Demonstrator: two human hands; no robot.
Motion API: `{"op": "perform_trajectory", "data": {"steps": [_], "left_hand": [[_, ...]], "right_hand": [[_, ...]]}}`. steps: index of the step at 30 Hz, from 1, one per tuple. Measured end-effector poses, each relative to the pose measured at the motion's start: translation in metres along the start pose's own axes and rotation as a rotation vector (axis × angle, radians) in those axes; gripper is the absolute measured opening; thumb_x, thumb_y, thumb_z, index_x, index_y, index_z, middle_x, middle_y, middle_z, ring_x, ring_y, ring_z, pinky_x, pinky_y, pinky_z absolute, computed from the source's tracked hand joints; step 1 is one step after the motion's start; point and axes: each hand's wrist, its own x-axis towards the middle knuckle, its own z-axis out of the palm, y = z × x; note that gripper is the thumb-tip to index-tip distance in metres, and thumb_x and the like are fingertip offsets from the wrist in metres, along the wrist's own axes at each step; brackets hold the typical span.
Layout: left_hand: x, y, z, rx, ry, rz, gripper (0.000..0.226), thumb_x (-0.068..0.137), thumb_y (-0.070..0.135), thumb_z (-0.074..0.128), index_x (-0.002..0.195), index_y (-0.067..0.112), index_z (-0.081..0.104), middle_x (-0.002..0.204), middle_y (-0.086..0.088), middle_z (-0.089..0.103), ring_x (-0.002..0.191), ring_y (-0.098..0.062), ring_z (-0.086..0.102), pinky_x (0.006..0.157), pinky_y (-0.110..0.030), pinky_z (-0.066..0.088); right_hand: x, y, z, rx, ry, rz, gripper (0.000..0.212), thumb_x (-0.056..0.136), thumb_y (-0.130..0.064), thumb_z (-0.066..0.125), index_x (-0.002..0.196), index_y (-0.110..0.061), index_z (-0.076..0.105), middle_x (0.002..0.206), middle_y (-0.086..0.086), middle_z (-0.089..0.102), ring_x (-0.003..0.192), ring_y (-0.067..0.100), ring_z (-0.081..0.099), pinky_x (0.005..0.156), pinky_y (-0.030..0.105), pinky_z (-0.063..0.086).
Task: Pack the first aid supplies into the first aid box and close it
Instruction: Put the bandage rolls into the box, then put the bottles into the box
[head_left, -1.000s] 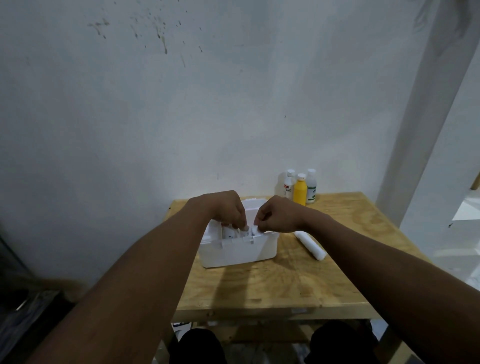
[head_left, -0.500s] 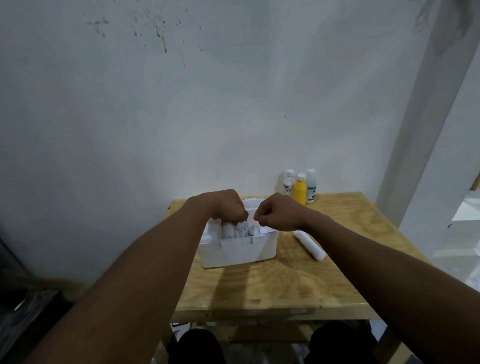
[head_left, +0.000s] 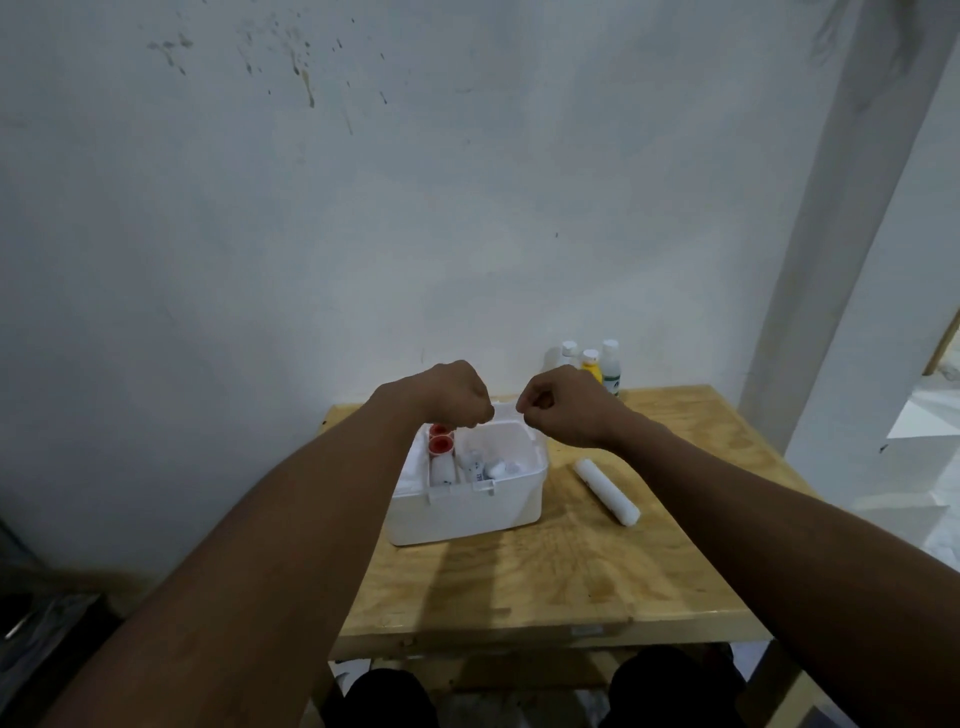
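The white first aid box (head_left: 467, 514) stands open on the wooden table (head_left: 545, 582). Inside it I see two red-capped bottles (head_left: 441, 444) on the left and small white items (head_left: 493, 467) on the right. My left hand (head_left: 457, 395) hovers over the box's back left corner with its fingers curled and nothing visible in them. My right hand (head_left: 561, 405) hangs over the back right corner, also curled into a fist. A white bandage roll (head_left: 605, 491) lies on the table to the right of the box.
Three small bottles stand at the table's back edge by the wall: a white one (head_left: 569, 353), a yellow one (head_left: 592, 366) and a green-labelled one (head_left: 611, 366). A white pillar (head_left: 831, 260) rises to the right. My knees show under the table's front edge.
Both hands have lifted out of the box and moved slightly apart. The box's contents, covered by the hands before, now show.
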Motion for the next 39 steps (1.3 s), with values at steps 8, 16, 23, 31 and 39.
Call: {"op": "perform_trajectory", "data": {"steps": [8, 16, 23, 31, 39], "left_hand": [[0.052, 0.041, 0.010, 0.029, 0.178, 0.160, 0.026, 0.089, 0.024, 0.063, 0.111, 0.017, 0.075, 0.121, -0.003, 0.068, 0.098, -0.017, 0.059, 0.082, -0.027, 0.046], [0.120, 0.080, 0.038, 0.085, 0.165, 0.206, 0.061, 0.086, 0.029, 0.072, 0.143, 0.020, 0.051, 0.140, -0.010, 0.052, 0.122, -0.028, 0.056, 0.097, -0.037, 0.051], [0.156, 0.096, 0.061, 0.161, 0.177, 0.240, 0.070, 0.085, 0.027, 0.068, 0.149, 0.024, 0.041, 0.138, -0.010, 0.044, 0.116, -0.032, 0.056, 0.088, -0.044, 0.054], [0.161, 0.101, 0.058, 0.155, 0.276, 0.236, 0.035, 0.085, 0.012, 0.066, 0.118, 0.019, 0.059, 0.113, -0.009, 0.061, 0.095, -0.028, 0.061, 0.069, -0.034, 0.047], [0.138, 0.096, 0.031, 0.065, 0.376, 0.302, 0.026, 0.085, 0.018, 0.075, 0.110, 0.014, 0.070, 0.115, -0.008, 0.066, 0.099, -0.023, 0.058, 0.076, -0.030, 0.045]], "right_hand": [[0.002, 0.067, -0.013, -0.090, -0.030, 0.206, 0.020, 0.085, -0.020, 0.062, 0.096, -0.008, 0.073, 0.096, 0.007, 0.073, 0.092, 0.021, 0.067, 0.081, 0.033, 0.055], [0.005, 0.108, 0.002, -0.248, -0.497, 0.388, 0.057, 0.074, -0.046, 0.079, 0.121, -0.020, 0.059, 0.126, 0.003, 0.056, 0.108, 0.023, 0.060, 0.088, 0.041, 0.057], [0.015, 0.110, 0.002, -0.262, -0.600, 0.327, 0.064, 0.076, -0.040, 0.081, 0.129, -0.013, 0.059, 0.126, 0.006, 0.056, 0.104, 0.028, 0.064, 0.080, 0.042, 0.059], [0.018, 0.119, 0.002, -0.190, -0.558, 0.321, 0.053, 0.084, -0.035, 0.072, 0.130, -0.015, 0.056, 0.122, 0.003, 0.055, 0.086, 0.020, 0.063, 0.059, 0.029, 0.055], [0.012, 0.114, -0.016, -0.125, -0.246, 0.263, 0.037, 0.078, -0.032, 0.072, 0.111, -0.019, 0.062, 0.108, 0.001, 0.060, 0.092, 0.017, 0.056, 0.071, 0.028, 0.044]]}}
